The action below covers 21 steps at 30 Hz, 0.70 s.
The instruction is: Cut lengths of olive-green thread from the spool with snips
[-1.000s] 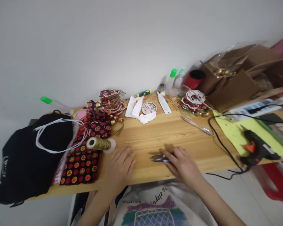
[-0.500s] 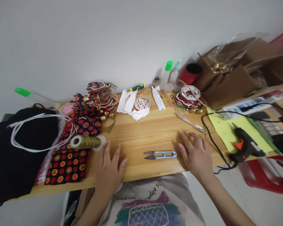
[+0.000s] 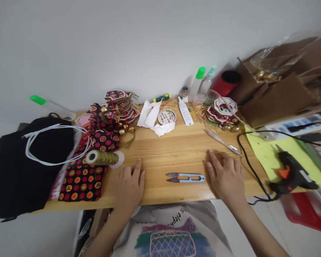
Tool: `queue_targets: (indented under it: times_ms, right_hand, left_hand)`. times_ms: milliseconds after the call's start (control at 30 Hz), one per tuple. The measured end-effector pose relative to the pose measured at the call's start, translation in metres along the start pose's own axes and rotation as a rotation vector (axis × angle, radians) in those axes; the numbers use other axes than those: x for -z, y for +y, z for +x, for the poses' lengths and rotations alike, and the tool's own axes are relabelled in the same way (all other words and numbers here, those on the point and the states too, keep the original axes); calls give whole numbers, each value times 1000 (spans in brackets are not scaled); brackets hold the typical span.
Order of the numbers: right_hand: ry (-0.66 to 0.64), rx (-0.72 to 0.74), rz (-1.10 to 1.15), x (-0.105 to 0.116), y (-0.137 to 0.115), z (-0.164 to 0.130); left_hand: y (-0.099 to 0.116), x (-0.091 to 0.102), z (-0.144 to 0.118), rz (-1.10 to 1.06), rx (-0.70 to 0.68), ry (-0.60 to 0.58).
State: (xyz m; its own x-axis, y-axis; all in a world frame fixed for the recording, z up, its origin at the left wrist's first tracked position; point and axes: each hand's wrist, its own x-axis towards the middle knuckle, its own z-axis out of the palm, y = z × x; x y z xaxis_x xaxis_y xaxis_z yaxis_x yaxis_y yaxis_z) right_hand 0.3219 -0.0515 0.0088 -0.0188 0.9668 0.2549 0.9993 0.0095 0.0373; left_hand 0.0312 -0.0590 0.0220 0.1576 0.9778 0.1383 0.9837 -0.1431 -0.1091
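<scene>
My left hand (image 3: 130, 184) rests on the wooden table with its index finger stretched out, the other fingers bent and nothing held. Between my hands lies a pair of blue thread snips (image 3: 185, 177), blades pointing left, touched by neither hand. On the right, my right hand (image 3: 227, 176) also lies on the table, thumb and index finger apart, holding nothing. A pen (image 3: 223, 142) is just beyond its fingertips. Up and left of my left hand, a spool of olive thread (image 3: 103, 157) lies on its side on patterned fabric (image 3: 80, 184).
Stacked octagonal ornaments with bells (image 3: 120, 107) stand at the back left. White tissue (image 3: 148, 116), a round printed disc (image 3: 167, 117) and a glue tube (image 3: 186, 112) lie centrally. At right are a glue gun (image 3: 290, 173), its black cable and a cardboard box (image 3: 280, 96).
My left hand has gone from spread fingers to a pointing index finger with the others bent. The right hand's fingers have curled slightly. The whole view has shifted a little.
</scene>
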Motion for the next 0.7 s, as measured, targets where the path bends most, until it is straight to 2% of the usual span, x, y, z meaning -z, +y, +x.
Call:
queue_targets:
  times_ms: [700]
  right_hand:
    - [-6, -13, -55, -3, -2, 2]
  left_hand:
    - [2, -2, 8, 21, 67, -130]
